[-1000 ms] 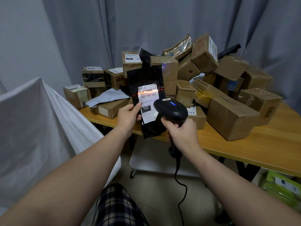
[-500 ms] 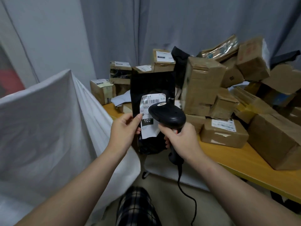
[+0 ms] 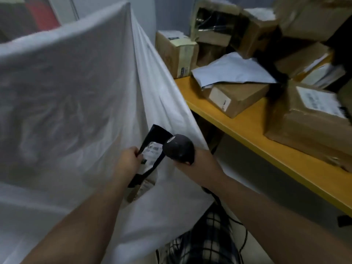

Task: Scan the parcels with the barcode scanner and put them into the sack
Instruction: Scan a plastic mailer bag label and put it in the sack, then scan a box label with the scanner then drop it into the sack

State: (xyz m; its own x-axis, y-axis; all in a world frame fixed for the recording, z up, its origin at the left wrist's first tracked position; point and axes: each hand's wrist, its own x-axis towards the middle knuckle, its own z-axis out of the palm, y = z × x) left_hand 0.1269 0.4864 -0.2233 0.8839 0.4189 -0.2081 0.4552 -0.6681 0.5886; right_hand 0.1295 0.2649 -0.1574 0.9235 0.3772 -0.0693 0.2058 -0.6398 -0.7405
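1. The picture is smeared by motion, so fine print is lost everywhere.
2. The left hand point(image 3: 129, 161) pinches the left edge of the black parcel point(image 3: 157, 133), thumb over the front; its fingertips are hidden behind the parcel.
3. The parcel is held clear of the surface point(image 3: 247, 134), off its left end and against the white sack point(image 3: 76, 92). Its lower end reaches a gap in the sack's cloth, and it cannot be told whether that end is already inside.
4. The right hand point(image 3: 200, 164) is closed round the handle of the scanner point(image 3: 178, 149). The handle itself is covered by the hand, and only the rounded black head shows, overlapping the parcel's right side.
5. The scanner's cable point(image 3: 244, 237) hangs below the right forearm and is partly hidden by it.
6. In the gap below the parcel a brownish thing with a pale tag shows; what it is cannot be made out.
7. Cardboard boxes crowd the surface's left end, several cut off by the top and right borders. A grey mailer point(image 3: 232, 69) lies on a flat box point(image 3: 234, 98) at the front edge.
8. The parcel's white label point(image 3: 152, 153) shows barcode stripes, but its print is unreadable.
9. A small oval badge on the scanner's head is too blurred to read, as is the label on the big box point(image 3: 308, 126) at the right.
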